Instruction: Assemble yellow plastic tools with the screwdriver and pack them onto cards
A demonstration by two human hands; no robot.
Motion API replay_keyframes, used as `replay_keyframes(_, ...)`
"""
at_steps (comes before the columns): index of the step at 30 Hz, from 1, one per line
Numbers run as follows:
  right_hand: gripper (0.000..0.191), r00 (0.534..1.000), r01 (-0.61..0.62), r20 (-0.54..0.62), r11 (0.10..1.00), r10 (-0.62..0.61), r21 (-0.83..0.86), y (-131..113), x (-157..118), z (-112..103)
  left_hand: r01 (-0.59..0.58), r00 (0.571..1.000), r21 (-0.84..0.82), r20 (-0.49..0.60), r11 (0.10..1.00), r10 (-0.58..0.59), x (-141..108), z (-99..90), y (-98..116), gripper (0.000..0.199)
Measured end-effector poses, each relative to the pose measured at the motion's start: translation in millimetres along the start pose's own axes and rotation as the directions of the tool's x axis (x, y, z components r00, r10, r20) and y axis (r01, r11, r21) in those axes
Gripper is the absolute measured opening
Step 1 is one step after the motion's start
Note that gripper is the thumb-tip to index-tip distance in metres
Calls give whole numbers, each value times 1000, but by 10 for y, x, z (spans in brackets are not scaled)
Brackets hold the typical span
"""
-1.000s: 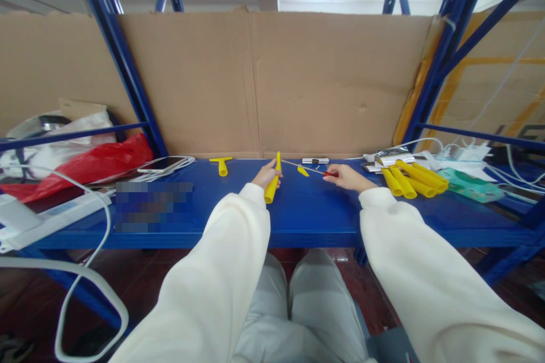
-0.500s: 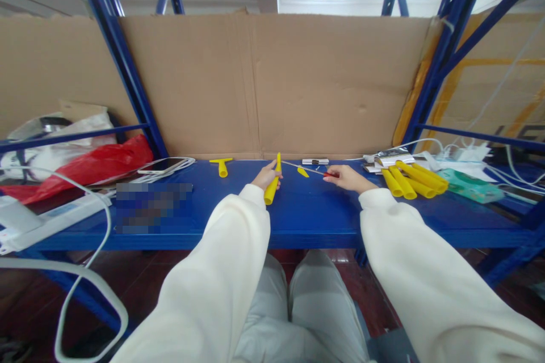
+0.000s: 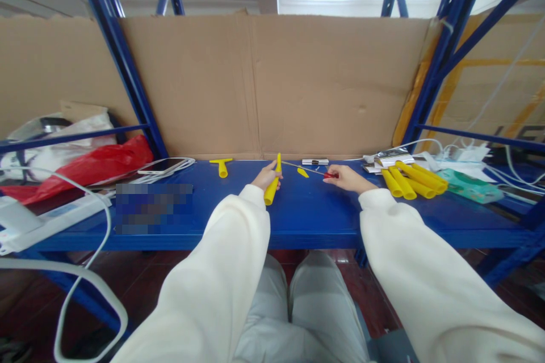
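Observation:
My left hand (image 3: 267, 174) is closed around a yellow plastic T-shaped handle (image 3: 271, 191), its hollow round end towards me and its flat head edge-on at the far end. In my right hand (image 3: 342, 176) is a screwdriver (image 3: 328, 175) with a red grip, held between the fingers. Its long thin metal shaft runs left and reaches the head of the yellow handle; the exact contact of the tip is too small to see. Below the shaft lies a small yellow flat piece (image 3: 302, 172). Another yellow T-shaped handle (image 3: 221, 168) lies to the left.
Several yellow tubular handles (image 3: 415, 180) are piled at the right, beside silver packets (image 3: 389, 159) and a green packet (image 3: 470, 186). A small silver-and-black item (image 3: 315, 161) lies at the back. Cardboard (image 3: 306, 85) walls the rear of the blue table (image 3: 315, 212). White cables and a red bag (image 3: 106, 164) are at left.
The screwdriver's red grip looks slightly turned in my right hand. Both hands and the yellow handle stay in the same place.

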State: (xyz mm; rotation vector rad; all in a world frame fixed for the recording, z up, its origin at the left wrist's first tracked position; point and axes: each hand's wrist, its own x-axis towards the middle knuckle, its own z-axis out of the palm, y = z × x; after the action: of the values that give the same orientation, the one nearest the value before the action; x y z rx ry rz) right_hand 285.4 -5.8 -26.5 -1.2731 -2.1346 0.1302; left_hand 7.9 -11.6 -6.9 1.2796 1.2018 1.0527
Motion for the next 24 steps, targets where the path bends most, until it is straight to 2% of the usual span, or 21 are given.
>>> replay_keyframes(12, 27, 995, -51, 86, 999, 50, 0, -54, -10, -4, 7, 1000, -1, -5, 1000, -7, 4, -3, 3, 76)
replay_keyframes(18, 27, 998, -70, 13, 994, 69, 89, -3, 8, 29, 17, 1000, 5, -9, 1000, -17, -3, 2, 4, 75)
replay_keyframes(21, 27, 996, -89, -24, 994, 91, 69, 2, 6, 25, 13, 1000, 8, -9, 1000, -13, -2, 1, 5, 74)
replay_keyframes(24, 24, 997, -76, 1, 997, 76, 34, -29, -6, 8, 7, 1000, 9, -1, 1000, -7, -3, 0, 8, 75)
